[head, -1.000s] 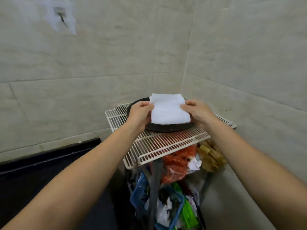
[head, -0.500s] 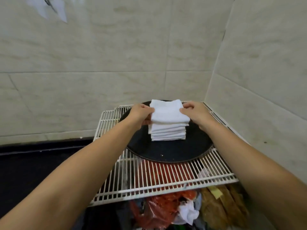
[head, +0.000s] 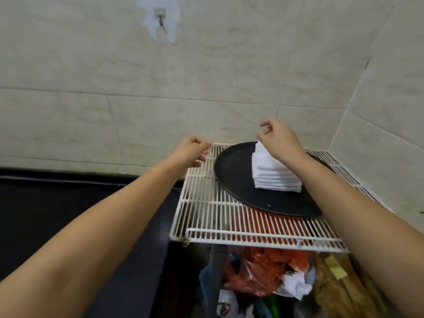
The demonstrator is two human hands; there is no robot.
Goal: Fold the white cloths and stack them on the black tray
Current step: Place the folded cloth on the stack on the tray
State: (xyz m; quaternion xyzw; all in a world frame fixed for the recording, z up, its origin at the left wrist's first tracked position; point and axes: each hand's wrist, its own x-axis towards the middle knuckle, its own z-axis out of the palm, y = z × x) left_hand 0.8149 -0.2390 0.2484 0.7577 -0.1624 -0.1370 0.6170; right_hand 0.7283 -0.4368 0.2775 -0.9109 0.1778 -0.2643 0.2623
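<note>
A stack of several folded white cloths stands on the round black tray, which lies on a white wire rack. My right hand hovers just above the stack's far top corner, fingers loosely curled and holding nothing. My left hand hangs over the rack's far left corner, left of the tray, also empty with loosely curled fingers. My right forearm hides the stack's right side.
The white wire rack sits in a tiled corner, with walls behind and to the right. Under it lie a red plastic bag, crumpled white paper and brown items. A dark counter runs along the left. A wall hook hangs above.
Both hands have let go of the top folded cloth, which now rests on the stack. They lifted away, the left hand moving left off the tray. The view shifted left.
</note>
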